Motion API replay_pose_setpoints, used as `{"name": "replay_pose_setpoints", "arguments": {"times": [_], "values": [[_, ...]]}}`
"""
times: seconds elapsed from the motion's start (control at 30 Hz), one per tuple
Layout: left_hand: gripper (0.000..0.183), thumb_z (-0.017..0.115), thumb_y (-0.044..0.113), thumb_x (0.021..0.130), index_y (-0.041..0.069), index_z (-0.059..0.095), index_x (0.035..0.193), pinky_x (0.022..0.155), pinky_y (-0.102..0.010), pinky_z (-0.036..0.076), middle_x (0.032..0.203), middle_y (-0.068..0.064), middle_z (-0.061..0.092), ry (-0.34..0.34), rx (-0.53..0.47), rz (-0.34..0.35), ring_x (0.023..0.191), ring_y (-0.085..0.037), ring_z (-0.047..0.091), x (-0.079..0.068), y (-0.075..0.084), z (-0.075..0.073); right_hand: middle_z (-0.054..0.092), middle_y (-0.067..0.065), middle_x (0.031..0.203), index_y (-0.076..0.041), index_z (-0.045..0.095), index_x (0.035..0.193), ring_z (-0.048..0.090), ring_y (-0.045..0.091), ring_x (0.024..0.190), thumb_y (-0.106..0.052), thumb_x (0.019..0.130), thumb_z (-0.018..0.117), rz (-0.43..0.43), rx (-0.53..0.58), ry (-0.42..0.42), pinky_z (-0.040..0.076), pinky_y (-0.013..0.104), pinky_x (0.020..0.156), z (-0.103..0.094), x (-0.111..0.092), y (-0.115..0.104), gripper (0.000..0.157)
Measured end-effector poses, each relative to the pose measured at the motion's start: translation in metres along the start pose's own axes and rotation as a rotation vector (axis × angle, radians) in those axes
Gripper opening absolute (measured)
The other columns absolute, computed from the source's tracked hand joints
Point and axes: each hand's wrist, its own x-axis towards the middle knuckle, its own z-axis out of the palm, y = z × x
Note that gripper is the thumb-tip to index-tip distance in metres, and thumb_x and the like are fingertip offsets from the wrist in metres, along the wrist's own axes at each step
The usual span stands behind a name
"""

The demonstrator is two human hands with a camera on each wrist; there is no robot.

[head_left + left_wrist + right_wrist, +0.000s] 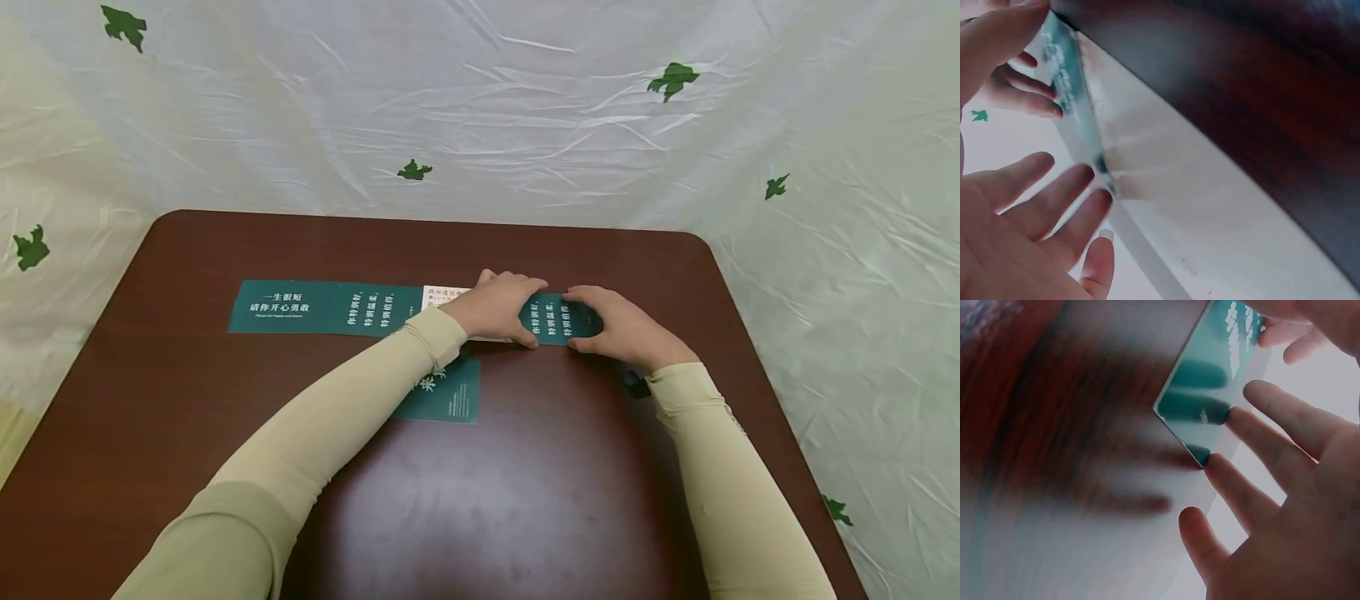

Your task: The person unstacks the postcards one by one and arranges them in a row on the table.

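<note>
A dark green paper card (pixel 322 308) with white printed characters lies flat along the back of the table. To its right comes a white printed section (pixel 442 295), largely hidden by my left hand (pixel 498 304). Beyond that is a green card section (pixel 551 321) between my two hands. The left thumb and fingers spread across the strip at its left side. My right hand (pixel 626 329) spans its right end, fingertips at the far edge and thumb at the near edge. In the right wrist view, straight fingers touch the edge of the glossy green card (pixel 1191 428).
Another green card (pixel 457 400) with white print lies nearer to me, partly covered by my left forearm. The brown table (pixel 525 500) has a rounded back edge, and white sheeting (pixel 525 108) with green leaf shapes hangs behind it.
</note>
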Motion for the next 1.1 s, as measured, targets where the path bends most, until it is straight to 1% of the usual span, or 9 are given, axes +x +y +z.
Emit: {"name": "replay_pose_setpoints", "arguments": {"times": [0.1, 0.2, 0.33, 0.5, 0.6, 0.67, 0.73, 0.83, 1.1], "values": [[0.099, 0.083, 0.056, 0.09, 0.016, 0.038, 0.168, 0.115, -0.052, 0.034, 0.169, -0.006, 0.046, 0.038, -0.017, 0.014, 0.152, -0.027, 0.046, -0.01, -0.003, -0.005, 0.033, 0.014, 0.176, -0.013, 0.044, 0.164, 0.036, 0.04, 0.154, -0.031, 0.096, 0.079, 0.01, -0.015, 0.042, 0.048, 0.064, 0.116, -0.001, -0.004, -0.005, 0.079], [0.097, 0.082, 0.056, 0.09, 0.015, 0.041, 0.167, 0.117, -0.052, 0.034, 0.168, -0.006, 0.048, 0.09, -0.061, 0.019, 0.153, -0.026, 0.045, -0.033, -0.012, -0.008, 0.033, 0.012, 0.177, -0.013, 0.046, 0.163, 0.034, 0.042, 0.157, -0.034, 0.097, 0.078, -0.019, -0.055, 0.101, 0.044, 0.068, 0.119, 0.006, -0.007, -0.021, 0.077], [0.089, 0.083, 0.052, 0.092, 0.014, 0.046, 0.164, 0.119, -0.052, 0.034, 0.163, -0.004, 0.053, 0.14, -0.09, 0.012, 0.151, -0.024, 0.048, -0.082, -0.025, -0.014, 0.043, 0.013, 0.171, -0.011, 0.05, 0.161, 0.042, 0.041, 0.156, -0.034, 0.098, 0.079, -0.135, -0.095, 0.134, 0.038, 0.069, 0.122, 0.025, -0.014, -0.062, 0.073], [0.083, 0.085, 0.048, 0.092, 0.014, 0.052, 0.16, 0.121, -0.054, 0.036, 0.158, -0.005, 0.058, 0.138, -0.071, -0.021, 0.148, -0.026, 0.052, -0.147, -0.037, -0.009, 0.054, 0.013, 0.163, -0.01, 0.055, 0.158, 0.05, 0.036, 0.152, -0.039, 0.095, 0.082, -0.297, -0.138, 0.091, 0.039, 0.063, 0.124, 0.056, -0.025, -0.113, 0.074], [0.086, 0.089, 0.047, 0.088, 0.015, 0.054, 0.159, 0.121, -0.056, 0.036, 0.156, -0.005, 0.058, 0.12, -0.057, -0.057, 0.146, -0.028, 0.053, -0.179, -0.044, -0.003, 0.056, 0.01, 0.161, -0.012, 0.055, 0.158, 0.052, 0.031, 0.151, -0.044, 0.092, 0.085, -0.335, -0.156, 0.063, 0.04, 0.058, 0.124, 0.071, -0.029, -0.131, 0.079], [0.091, 0.092, 0.047, 0.084, 0.014, 0.053, 0.159, 0.12, -0.056, 0.036, 0.157, -0.006, 0.058, 0.113, -0.035, -0.072, 0.146, -0.029, 0.053, -0.195, -0.048, 0.001, 0.055, 0.008, 0.161, -0.013, 0.055, 0.158, 0.052, 0.028, 0.151, -0.048, 0.089, 0.088, -0.329, -0.163, 0.047, 0.04, 0.057, 0.125, 0.077, -0.031, -0.138, 0.084], [0.095, 0.095, 0.047, 0.081, 0.013, 0.053, 0.16, 0.119, -0.054, 0.036, 0.158, -0.007, 0.057, 0.111, -0.019, -0.082, 0.147, -0.03, 0.053, -0.206, -0.051, 0.005, 0.055, 0.008, 0.162, -0.013, 0.055, 0.158, 0.051, 0.028, 0.151, -0.049, 0.087, 0.089, -0.313, -0.166, 0.038, 0.039, 0.057, 0.125, 0.082, -0.032, -0.141, 0.087], [0.099, 0.096, 0.048, 0.08, 0.011, 0.051, 0.16, 0.118, -0.053, 0.037, 0.159, -0.008, 0.055, 0.107, -0.012, -0.086, 0.148, -0.031, 0.052, -0.214, -0.054, 0.008, 0.053, 0.01, 0.163, -0.012, 0.055, 0.158, 0.049, 0.03, 0.153, -0.05, 0.085, 0.091, -0.291, -0.168, 0.021, 0.038, 0.057, 0.126, 0.086, -0.031, -0.142, 0.09], [0.098, 0.097, 0.045, 0.08, 0.007, 0.052, 0.159, 0.124, -0.054, 0.038, 0.159, -0.009, 0.056, 0.112, -0.055, -0.114, 0.148, -0.031, 0.052, -0.222, -0.06, 0.008, 0.058, 0.009, 0.157, -0.01, 0.058, 0.154, 0.053, 0.028, 0.148, -0.046, 0.085, 0.092, -0.308, -0.181, 0.03, 0.041, 0.055, 0.124, 0.092, -0.024, -0.146, 0.085]]}}
